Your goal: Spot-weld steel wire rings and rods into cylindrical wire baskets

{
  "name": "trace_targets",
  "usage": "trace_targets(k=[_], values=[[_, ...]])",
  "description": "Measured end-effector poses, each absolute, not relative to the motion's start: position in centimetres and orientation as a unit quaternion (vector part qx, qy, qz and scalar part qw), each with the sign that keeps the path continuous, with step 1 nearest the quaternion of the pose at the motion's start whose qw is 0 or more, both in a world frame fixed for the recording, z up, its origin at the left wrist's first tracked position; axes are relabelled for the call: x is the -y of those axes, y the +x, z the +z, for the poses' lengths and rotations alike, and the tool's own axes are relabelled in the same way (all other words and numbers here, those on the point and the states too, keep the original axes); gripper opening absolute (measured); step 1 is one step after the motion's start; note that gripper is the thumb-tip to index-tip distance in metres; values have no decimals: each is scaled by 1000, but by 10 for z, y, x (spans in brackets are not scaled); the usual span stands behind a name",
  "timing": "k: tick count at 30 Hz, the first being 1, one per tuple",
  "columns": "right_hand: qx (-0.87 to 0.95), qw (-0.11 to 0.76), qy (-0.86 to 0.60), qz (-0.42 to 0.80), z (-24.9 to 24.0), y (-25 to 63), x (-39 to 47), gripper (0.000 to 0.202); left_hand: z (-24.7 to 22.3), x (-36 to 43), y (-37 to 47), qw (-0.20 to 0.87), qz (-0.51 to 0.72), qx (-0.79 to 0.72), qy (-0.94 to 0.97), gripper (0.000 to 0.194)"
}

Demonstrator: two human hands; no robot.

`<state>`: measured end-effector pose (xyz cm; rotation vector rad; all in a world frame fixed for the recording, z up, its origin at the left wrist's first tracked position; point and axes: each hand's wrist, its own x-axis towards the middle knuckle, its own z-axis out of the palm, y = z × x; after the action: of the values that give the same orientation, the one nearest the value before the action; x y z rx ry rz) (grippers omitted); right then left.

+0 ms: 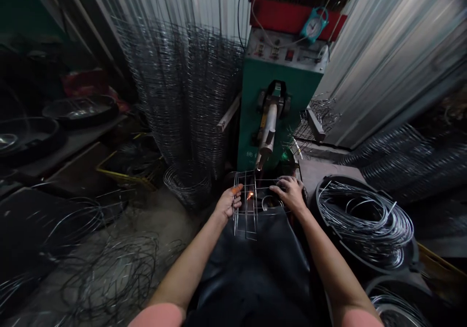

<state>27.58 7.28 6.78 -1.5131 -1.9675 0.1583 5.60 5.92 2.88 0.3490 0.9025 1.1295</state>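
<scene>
A wire frame of thin crossing rods (251, 225) lies over the dark apron, below the tip of the green welding machine (306, 81). My left hand (229, 201) is closed on the frame's left side, with something orange around its thumb. My right hand (291, 190) has its fingers curled and pressed together at the right end of the frame's upper rod. Orange sparks (250, 196) glow between my two hands, just under the machine's metal arm (269, 127).
Tall stacks of wire baskets (211, 93) stand behind on the left. A black tub of curved wires (365, 225) sits at the right, with another tub below it. Loose wire loops (116, 268) cover the floor at the left. A blue clock (314, 25) hangs on the machine.
</scene>
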Motion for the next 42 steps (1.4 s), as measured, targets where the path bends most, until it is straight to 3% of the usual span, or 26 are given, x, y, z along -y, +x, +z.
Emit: trace_targets(k=[6, 17, 32, 42], values=[[754, 322, -567, 80, 70, 271, -85, 31, 30, -58, 54, 722, 531, -416, 154, 34], [773, 308, -520, 194, 56, 293, -154, 27, 40, -76, 89, 618, 642, -424, 161, 48], [771, 279, -522, 235, 63, 295, -188, 16, 46, -100, 99, 604, 654, -432, 146, 50], [757, 298, -542, 212, 59, 299, -186, 24, 36, -118, 96, 630, 630, -425, 160, 46]])
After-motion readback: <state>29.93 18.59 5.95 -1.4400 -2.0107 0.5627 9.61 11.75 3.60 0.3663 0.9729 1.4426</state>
